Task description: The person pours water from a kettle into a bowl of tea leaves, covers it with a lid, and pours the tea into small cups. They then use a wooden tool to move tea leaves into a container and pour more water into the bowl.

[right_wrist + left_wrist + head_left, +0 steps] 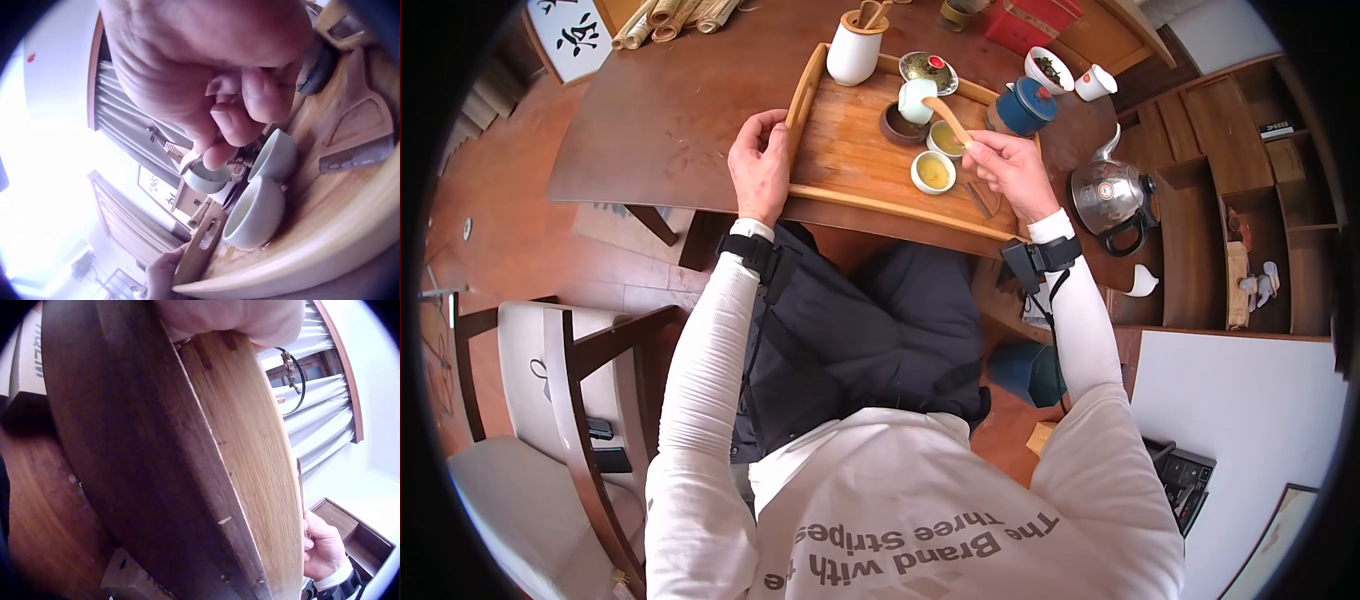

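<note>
In the head view, my right hand point(1012, 172) pinches wooden tongs point(950, 118), whose far end holds a pale green cup point(917, 100) tilted above a dark brown bowl point(892, 130). Two small cups of yellowish liquid point(933, 173) stand on the wooden tray point(845, 125), close to that bowl. My left hand point(760, 168) grips the tray's left end; the left wrist view shows that hand point(237, 317) over the tray's wooden side point(250, 431). The right wrist view has the lifted cup point(206, 177) just beyond my right fingers point(234, 122), which hide most of the tongs.
A white utensil jar point(854, 55), patterned lid point(928, 72) and blue canister point(1022, 106) are on or beside the tray. Farther right are a leaf-filled bowl point(1049, 71), a white pitcher point(1096, 83) and a metal kettle point(1112, 195). A flat tool point(359, 122) lies on the tray.
</note>
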`<action>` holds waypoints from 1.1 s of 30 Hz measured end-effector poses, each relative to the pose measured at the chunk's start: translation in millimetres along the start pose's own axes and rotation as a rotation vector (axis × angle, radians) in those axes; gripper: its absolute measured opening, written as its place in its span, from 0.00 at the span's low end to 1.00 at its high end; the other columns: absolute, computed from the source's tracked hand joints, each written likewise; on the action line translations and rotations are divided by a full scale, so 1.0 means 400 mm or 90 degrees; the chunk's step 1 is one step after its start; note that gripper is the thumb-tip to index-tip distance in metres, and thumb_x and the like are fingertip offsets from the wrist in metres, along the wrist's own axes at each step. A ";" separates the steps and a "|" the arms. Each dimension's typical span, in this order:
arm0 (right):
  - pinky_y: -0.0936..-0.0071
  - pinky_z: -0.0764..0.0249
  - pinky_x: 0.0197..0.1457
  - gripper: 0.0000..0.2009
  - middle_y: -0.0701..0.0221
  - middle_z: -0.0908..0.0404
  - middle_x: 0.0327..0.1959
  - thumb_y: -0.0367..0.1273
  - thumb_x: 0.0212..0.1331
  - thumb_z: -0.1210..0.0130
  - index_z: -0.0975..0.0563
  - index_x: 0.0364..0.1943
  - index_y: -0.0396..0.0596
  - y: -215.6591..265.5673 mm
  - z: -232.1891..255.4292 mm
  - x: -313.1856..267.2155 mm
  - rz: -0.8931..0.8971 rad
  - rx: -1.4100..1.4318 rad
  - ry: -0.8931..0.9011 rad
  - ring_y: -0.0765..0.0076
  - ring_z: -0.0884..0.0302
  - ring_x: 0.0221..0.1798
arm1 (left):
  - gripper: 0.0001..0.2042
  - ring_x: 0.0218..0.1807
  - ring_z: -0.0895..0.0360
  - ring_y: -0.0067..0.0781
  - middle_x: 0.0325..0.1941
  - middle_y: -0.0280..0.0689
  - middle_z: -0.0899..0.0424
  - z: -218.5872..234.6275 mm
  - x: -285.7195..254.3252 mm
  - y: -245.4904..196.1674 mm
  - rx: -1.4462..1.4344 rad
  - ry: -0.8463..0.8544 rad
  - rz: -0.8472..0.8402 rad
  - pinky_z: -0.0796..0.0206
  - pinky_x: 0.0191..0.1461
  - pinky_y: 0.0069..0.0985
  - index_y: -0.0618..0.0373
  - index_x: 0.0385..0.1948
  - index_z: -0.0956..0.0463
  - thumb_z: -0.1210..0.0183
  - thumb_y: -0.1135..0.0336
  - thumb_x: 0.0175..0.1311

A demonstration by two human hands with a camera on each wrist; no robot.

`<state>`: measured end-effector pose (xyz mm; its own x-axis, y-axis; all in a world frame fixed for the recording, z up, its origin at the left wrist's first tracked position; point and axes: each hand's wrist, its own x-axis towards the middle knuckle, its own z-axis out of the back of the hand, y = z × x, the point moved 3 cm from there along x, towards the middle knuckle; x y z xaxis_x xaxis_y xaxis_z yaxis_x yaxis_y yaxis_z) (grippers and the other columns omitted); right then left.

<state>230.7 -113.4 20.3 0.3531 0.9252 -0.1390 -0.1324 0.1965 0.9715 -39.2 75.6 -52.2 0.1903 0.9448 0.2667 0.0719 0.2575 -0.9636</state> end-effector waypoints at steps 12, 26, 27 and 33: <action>0.93 0.47 0.23 0.17 0.76 0.22 0.36 0.34 0.75 0.47 0.24 0.59 0.33 0.082 -0.011 -0.034 -0.007 0.228 0.014 0.92 0.42 0.25 | 0.11 0.37 0.22 0.18 0.36 0.33 0.14 0.000 -0.003 0.000 -0.021 0.000 0.022 0.28 0.44 0.20 0.64 0.46 0.17 0.43 0.69 0.69; 0.60 0.24 0.30 0.09 0.66 0.17 0.32 0.28 0.60 0.40 0.18 0.44 0.44 0.206 -0.141 -0.071 0.469 -0.923 0.141 0.56 0.17 0.33 | 0.11 0.38 0.21 0.20 0.37 0.34 0.14 -0.002 0.000 0.008 -0.020 0.006 0.018 0.28 0.45 0.21 0.64 0.45 0.18 0.43 0.69 0.69; 0.60 0.24 0.30 0.09 0.67 0.18 0.31 0.27 0.59 0.41 0.18 0.43 0.44 0.206 -0.145 -0.067 0.471 -0.950 0.147 0.57 0.16 0.33 | 0.11 0.39 0.21 0.20 0.37 0.35 0.14 -0.002 -0.001 0.005 -0.018 0.005 0.015 0.28 0.46 0.21 0.65 0.46 0.18 0.43 0.69 0.69; 0.61 0.24 0.30 0.12 0.67 0.19 0.31 0.25 0.53 0.42 0.18 0.43 0.45 0.194 -0.159 -0.050 0.454 -1.009 0.188 0.57 0.16 0.34 | 0.11 0.39 0.20 0.21 0.37 0.35 0.14 -0.003 -0.001 0.004 -0.016 0.003 0.021 0.28 0.46 0.21 0.65 0.46 0.18 0.43 0.69 0.69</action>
<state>154.5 -96.3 86.2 -0.3095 0.9508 -0.0104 -0.9254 -0.3037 -0.2267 -38.0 75.3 -53.8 0.1978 0.9517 0.2350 0.0899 0.2211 -0.9711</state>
